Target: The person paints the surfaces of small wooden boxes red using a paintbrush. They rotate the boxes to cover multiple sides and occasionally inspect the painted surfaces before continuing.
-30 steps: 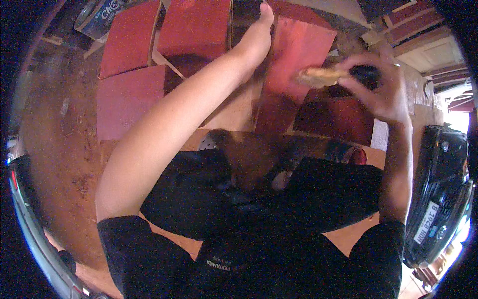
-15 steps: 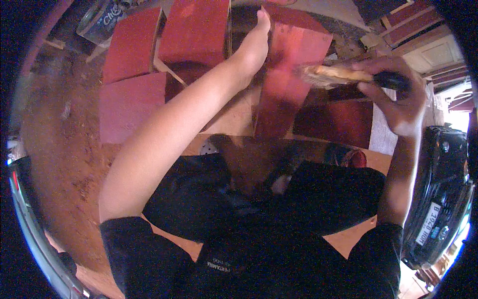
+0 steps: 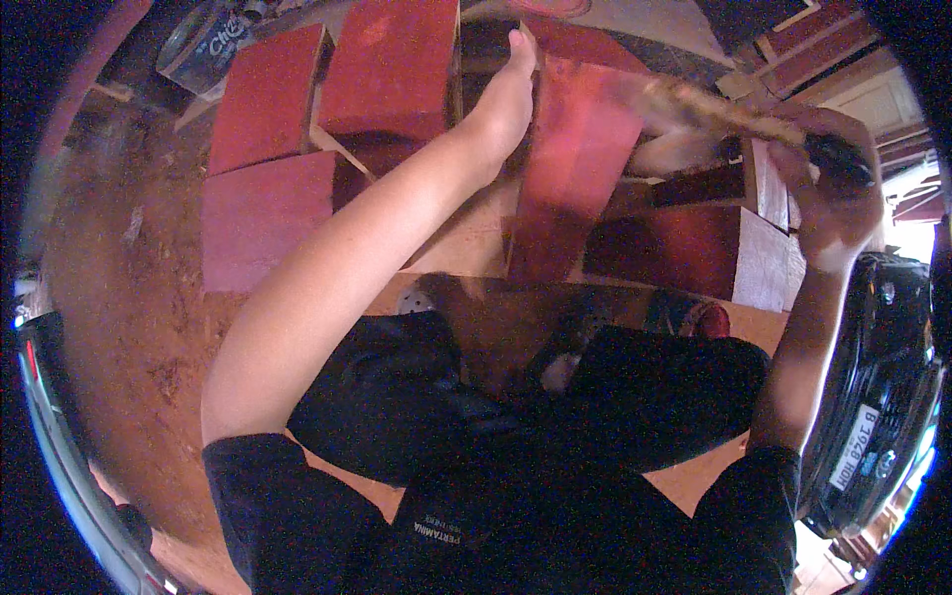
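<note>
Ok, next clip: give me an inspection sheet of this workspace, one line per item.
Surface: bare reddish-brown floor, dusty, with a pale board under the work.
Job's things: a tall red-painted panel stands tilted in front of the person; a brush, blurred, is above its right side.
Clutter: more red-painted box pieces at upper left and at right; a clear container at top left.
Grippers: left hand steadies the panel's top edge; right hand grips the brush handle.
Cables: nothing seen.
Surroundings: a black vehicle at right; the person sits cross-legged in dark clothes.
</note>
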